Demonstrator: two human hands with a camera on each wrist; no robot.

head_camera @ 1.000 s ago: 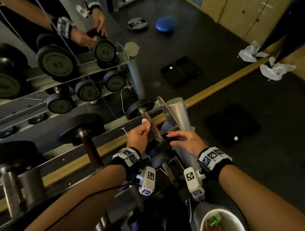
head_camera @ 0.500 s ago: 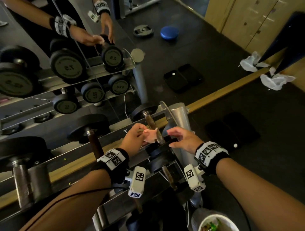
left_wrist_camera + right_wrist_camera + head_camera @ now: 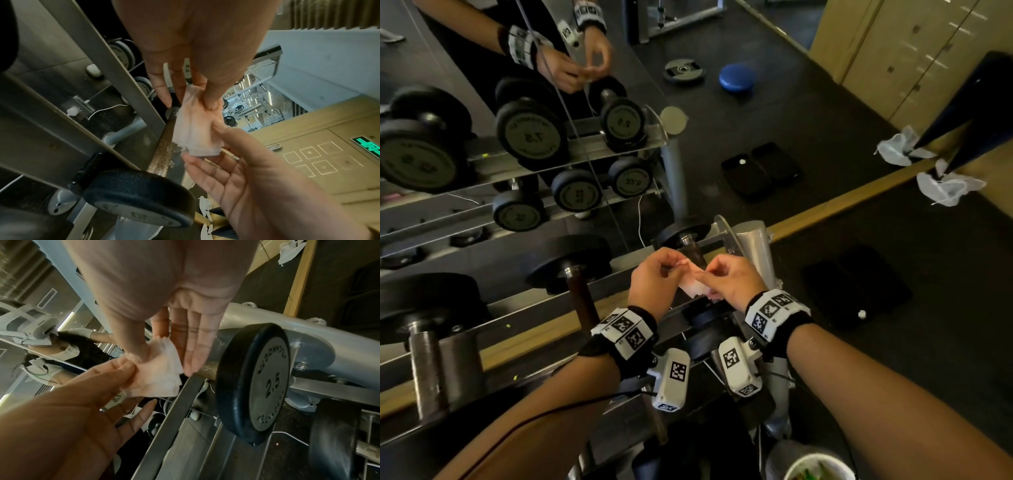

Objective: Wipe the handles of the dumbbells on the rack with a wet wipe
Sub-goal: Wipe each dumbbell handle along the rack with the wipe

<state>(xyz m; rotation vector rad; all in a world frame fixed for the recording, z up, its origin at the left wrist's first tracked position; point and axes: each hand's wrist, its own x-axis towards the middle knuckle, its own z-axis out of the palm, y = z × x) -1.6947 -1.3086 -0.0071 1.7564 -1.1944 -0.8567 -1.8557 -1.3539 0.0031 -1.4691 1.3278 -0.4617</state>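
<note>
Behind both hands [image 3: 690, 281], the wet wipe [image 3: 693, 286] hides the dumbbell handle [image 3: 695, 253].

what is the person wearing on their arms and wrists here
Both forearms are bare, with no sleeves. The left hand and right hand are ungloved. Each wrist carries a black band topped with white blocks printed with black square markers. A small white camera housing bearing the same kind of marker hangs under each wrist. A thin black cable runs along the left forearm.
</note>
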